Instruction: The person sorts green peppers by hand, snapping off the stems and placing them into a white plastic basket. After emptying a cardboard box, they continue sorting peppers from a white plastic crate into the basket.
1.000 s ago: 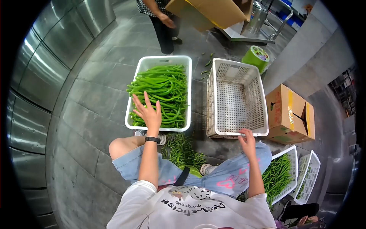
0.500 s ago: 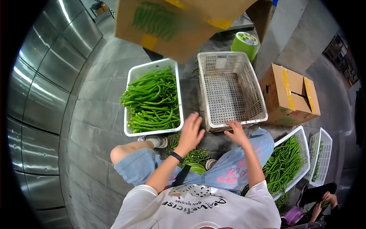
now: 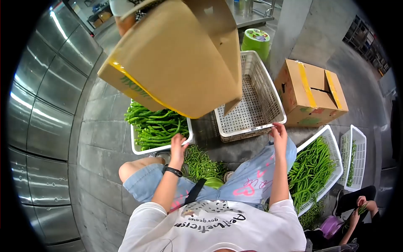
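Note:
A white tub (image 3: 163,149) holds a heap of long green pods (image 3: 151,131), like beans or thin peppers. My left hand (image 3: 178,149) is at the tub's near right corner, its curled fingers on the rim beside the pods. My right hand (image 3: 278,133) grips the near right corner of a white perforated plastic crate (image 3: 247,137). No contents show in the visible part of this crate. Above both containers hangs a large, tilted cardboard box (image 3: 180,59), hiding the far part of the tub and the crate's left side.
Green trimmings (image 3: 202,164) lie on the floor between my legs. To the right are a closed cardboard box (image 3: 310,94), a pod-filled crate (image 3: 339,168) and another white crate (image 3: 360,161). A green bucket (image 3: 256,44) stands behind. Another person's hands (image 3: 363,204) are at lower right.
The hanging cardboard box has come lower and nearer, tilting over the tub and crate. My left hand has moved left to the tub's rim. My right hand has moved right along the crate's rim.

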Action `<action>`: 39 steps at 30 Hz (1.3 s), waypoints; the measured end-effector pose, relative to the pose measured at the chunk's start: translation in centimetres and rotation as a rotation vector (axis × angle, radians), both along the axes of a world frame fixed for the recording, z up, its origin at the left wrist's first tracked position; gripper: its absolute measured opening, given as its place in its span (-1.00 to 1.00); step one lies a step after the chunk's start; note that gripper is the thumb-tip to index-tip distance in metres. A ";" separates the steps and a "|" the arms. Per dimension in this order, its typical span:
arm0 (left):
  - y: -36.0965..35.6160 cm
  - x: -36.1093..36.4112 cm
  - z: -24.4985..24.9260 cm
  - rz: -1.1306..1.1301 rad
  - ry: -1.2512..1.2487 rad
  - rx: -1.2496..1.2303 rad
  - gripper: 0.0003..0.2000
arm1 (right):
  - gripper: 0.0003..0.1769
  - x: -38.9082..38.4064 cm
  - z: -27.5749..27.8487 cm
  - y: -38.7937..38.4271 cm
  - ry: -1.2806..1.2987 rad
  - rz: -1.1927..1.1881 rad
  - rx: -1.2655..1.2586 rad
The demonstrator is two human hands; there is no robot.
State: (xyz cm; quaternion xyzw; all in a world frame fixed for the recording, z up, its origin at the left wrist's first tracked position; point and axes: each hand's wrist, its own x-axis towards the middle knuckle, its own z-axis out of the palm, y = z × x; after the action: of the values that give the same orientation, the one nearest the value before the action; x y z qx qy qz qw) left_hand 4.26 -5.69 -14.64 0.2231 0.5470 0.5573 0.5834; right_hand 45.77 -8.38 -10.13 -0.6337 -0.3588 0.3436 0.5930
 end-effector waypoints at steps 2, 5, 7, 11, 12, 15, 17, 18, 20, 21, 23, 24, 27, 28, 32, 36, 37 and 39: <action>0.1 -1.8 -0.1 0.097 -0.159 0.029 -0.64 | -0.79 -0.5 1.3 0.1 0.089 -0.013 0.035; -0.4 -2.1 1.1 0.218 -0.136 0.089 -0.63 | -0.81 -1.6 3.3 0.1 0.171 -0.030 0.080; -1.2 -1.0 3.4 0.217 -0.096 0.125 -0.60 | -0.82 -1.5 3.4 0.1 0.193 -0.033 0.112; -2.4 1.1 5.1 0.105 0.060 0.167 -0.62 | -0.81 -0.2 1.7 0.2 0.233 -0.114 0.124; -2.6 1.5 5.0 0.074 0.091 0.161 -0.63 | -0.79 0.2 0.8 0.3 0.248 -0.142 0.134; -2.8 2.6 4.1 0.025 0.153 0.168 -0.71 | -0.70 1.5 -1.9 0.4 0.216 -0.189 0.143; -2.8 3.2 3.7 0.005 0.170 0.155 -0.74 | -0.69 2.4 -3.1 0.0 0.353 -0.253 0.227; -2.9 3.4 3.6 -0.016 0.174 0.160 -0.75 | -0.68 2.4 -3.0 -0.2 0.422 -0.285 0.266; -2.9 3.8 3.2 -0.037 0.185 0.161 -0.76 | -0.67 2.6 -2.6 -0.6 0.424 -0.272 0.212; -3.0 3.9 3.1 -0.047 0.191 0.160 -0.77 | -0.66 2.7 -2.3 -0.7 0.426 -0.266 0.185; -3.0 4.0 2.9 -0.067 0.203 0.158 -0.78 | -0.66 2.6 -1.8 -1.1 0.375 -0.257 0.148; -3.0 4.0 2.8 -0.072 0.202 0.157 -0.78 | -0.65 2.5 -1.5 -1.1 0.379 -0.244 0.140; -3.1 4.1 2.3 -0.086 0.199 0.152 -0.80 | -0.64 2.3 -0.9 -1.2 0.385 -0.230 0.120; -3.1 4.2 2.1 -0.092 0.202 0.153 -0.80 | -0.64 2.3 -0.7 -1.2 0.380 -0.239 0.121; -3.3 4.6 1.6 -0.113 0.203 0.158 -0.82 | -0.62 1.9 0.3 -1.3 0.400 -0.231 0.140; -3.2 4.8 1.4 -0.137 0.197 0.164 -0.83 | -0.63 2.5 -2.2 -1.0 0.639 -0.294 0.083; -3.2 4.9 1.5 -0.142 0.194 0.168 -0.83 | -0.61 1.8 -3.7 -1.0 0.670 -0.254 0.072; -3.2 4.9 1.8 -0.147 0.177 0.172 -0.84 | -0.56 0.0 -6.3 -1.9 0.668 0.044 0.084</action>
State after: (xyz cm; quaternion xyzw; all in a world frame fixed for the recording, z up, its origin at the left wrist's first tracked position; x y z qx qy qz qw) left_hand 9.20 -8.92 -12.83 0.3601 0.5288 0.5360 0.5508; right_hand 45.75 -10.32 -16.42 -0.4530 -0.1722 0.5300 0.6959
